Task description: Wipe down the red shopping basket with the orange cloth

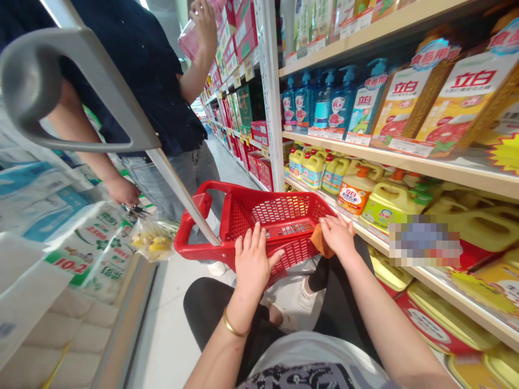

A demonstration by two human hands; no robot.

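A red shopping basket (279, 219) with perforated sides and a long grey pull handle (117, 102) stands in front of my knees. My left hand (252, 256), a gold bangle at its wrist, lies against the basket's near side with the fingers spread. At the right end, my right hand (338, 235) presses an orange-brown cloth (321, 242) to the corner, its fingers over the rim. Part of the cloth is hidden under that palm. Inside, the basket's slotted floor shows.
Shelves of yellow detergent jugs (383, 205) and pump bottles (340, 100) rise close on my right. At left stand packs of paper (95, 254). Another person (141, 81) stands beyond the handle, holding a pink container (190, 40) and a bag of yellow fruit (154, 240).
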